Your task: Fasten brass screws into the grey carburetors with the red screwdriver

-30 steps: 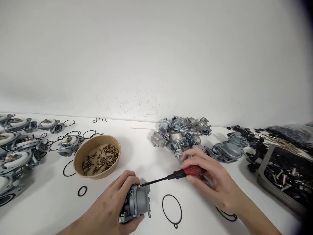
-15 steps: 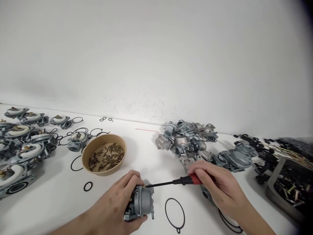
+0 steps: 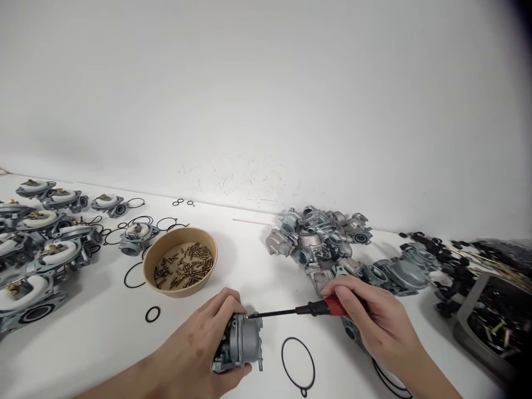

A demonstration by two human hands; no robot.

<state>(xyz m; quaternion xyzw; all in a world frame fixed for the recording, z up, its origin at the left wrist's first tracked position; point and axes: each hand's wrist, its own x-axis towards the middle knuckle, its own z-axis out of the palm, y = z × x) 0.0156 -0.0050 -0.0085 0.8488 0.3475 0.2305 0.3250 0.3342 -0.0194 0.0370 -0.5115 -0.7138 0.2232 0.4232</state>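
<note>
Over the table [image 3: 245, 260], the screwdriver [image 3: 302, 310] points left, its axis nearly crosswise.

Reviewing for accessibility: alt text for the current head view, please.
The left hand grips a gray metal carburetor while the right hand holds a red-handled screwdriver to its edge. Beyond are a bowl of small brass-colored pieces and, farther right, a pile of metal parts on a white table.
</note>
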